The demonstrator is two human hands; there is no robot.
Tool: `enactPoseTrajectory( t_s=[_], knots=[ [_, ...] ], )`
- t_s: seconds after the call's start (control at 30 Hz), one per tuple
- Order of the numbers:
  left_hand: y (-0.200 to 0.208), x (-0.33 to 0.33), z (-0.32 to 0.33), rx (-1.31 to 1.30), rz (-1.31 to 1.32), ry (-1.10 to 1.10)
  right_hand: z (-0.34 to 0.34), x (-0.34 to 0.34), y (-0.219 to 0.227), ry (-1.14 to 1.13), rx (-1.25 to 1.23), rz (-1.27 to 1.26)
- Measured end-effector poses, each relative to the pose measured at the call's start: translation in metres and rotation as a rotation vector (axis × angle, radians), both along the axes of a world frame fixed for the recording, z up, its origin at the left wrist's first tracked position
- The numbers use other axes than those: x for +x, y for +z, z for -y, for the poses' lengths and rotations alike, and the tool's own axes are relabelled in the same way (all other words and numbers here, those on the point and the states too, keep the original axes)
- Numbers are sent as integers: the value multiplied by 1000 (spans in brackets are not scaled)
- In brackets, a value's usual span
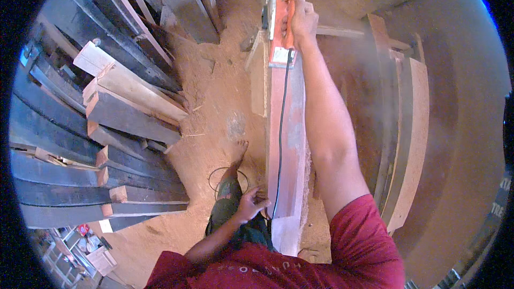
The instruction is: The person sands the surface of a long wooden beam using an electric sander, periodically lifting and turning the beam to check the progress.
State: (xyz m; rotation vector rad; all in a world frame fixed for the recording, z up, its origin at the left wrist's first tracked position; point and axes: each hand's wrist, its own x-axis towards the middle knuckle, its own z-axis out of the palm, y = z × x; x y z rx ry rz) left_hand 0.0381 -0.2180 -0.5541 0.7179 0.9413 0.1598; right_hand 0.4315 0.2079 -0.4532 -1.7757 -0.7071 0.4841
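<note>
At nine o'clock, dark timbers (53, 195) are ranged beside one sawdust-covered floor (217, 112); at six, one left hand (251, 207) is held unclenched near one beam (293, 139); at twelve, atop it, one orange power tool (275, 33) is grasped by one right hand (304, 21)

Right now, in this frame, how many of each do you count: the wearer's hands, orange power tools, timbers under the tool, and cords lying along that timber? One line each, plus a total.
Left hand and right hand: 2
Orange power tool: 1
Long timber under it: 1
Black cord along the timber: 1
Total: 5
</note>
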Motion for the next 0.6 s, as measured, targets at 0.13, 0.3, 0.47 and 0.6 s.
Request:
enactPoseTrajectory(
  t_s=[0.13, 0.3, 0.47, 0.6],
  knots=[
    [14, 7, -13, 92, -51, -107, -50, 27, 7, -2, 11, 40],
    [-36, -10, 24, -181, 125, 103, -22, 23, 15, 28, -23, -18],
    [-74, -40, 4, -671, 214, 223, 196, -73, 3, 128, -47, 70],
    [-47, -21, -47, -536, 251, 146, 439, -211, 24, 107, -180, -167]
  ],
)
